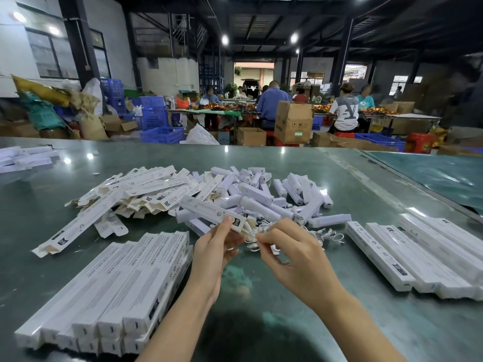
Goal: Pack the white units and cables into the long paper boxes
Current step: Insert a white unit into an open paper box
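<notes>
The left hand (219,246) grips one long paper box (213,212) near its open end, tilted above the green surface (261,322). Just beside it, the right hand (290,246) pinches a white cable (264,235) at that end. Beyond the hands lies the heap of white units (274,197), with flat unfilled boxes (146,189) to its left. Packed boxes (117,288) flank the left forearm; another row (418,254) sits right, leaving bare surface between.

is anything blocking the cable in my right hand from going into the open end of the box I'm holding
Nothing visible does. The right hand pinches the cable right beside the open end of the box, which the left hand holds.
</notes>
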{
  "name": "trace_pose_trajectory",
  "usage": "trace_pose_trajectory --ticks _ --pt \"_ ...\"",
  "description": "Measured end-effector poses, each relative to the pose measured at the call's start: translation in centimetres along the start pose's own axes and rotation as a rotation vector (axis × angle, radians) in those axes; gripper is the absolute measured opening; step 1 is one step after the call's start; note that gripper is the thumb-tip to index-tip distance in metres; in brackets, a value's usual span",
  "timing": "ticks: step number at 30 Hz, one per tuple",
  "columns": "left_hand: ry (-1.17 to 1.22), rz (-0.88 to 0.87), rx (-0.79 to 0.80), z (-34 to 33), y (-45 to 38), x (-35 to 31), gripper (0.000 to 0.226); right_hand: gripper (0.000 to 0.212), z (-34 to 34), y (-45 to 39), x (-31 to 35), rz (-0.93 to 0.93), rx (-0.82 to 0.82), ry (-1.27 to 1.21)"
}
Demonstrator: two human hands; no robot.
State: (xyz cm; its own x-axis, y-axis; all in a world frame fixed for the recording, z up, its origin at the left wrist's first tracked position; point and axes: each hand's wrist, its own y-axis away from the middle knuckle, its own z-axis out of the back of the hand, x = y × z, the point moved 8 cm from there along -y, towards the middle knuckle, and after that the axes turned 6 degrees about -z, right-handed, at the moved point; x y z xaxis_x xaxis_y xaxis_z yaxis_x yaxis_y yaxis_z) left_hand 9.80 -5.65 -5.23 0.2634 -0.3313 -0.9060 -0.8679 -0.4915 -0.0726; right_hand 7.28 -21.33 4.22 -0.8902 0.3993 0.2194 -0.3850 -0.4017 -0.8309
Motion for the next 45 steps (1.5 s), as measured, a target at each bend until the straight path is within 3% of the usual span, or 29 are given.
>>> trace_pose_trajectory --ticks 5,11,21,32,39,45 --pt "0.025 0.010 0.006 0.0 -0.1 -0.1 0.021 0.011 -0.6 0.1 -1.0 -0.052 0.033 0.031" --pt "0.238 0.131 0.020 -0.6 0.1 -0.1 0.021 0.012 0.0 0.7 -3.9 -0.232 -0.039 -0.128" --pt "0.132 0.037 -0.060 0.8 -0.1 -0.5 0.019 0.008 0.7 0.4 -0.7 0.002 -0.100 0.000" --pt "0.173 0.055 -0.007 -0.2 0.1 -0.6 0.019 0.011 0.4 0.6 -2.2 -0.105 -0.071 0.007" --pt "0.033 -0.018 0.011 -0.1 0.0 -0.3 0.025 0.009 -0.1 0.4 -0.1 0.049 -0.003 0.050" --pt "-0.072 -0.063 0.088 -1.3 0.7 -0.8 0.027 0.016 -0.5 0.3 -0.4 0.040 0.013 0.142"
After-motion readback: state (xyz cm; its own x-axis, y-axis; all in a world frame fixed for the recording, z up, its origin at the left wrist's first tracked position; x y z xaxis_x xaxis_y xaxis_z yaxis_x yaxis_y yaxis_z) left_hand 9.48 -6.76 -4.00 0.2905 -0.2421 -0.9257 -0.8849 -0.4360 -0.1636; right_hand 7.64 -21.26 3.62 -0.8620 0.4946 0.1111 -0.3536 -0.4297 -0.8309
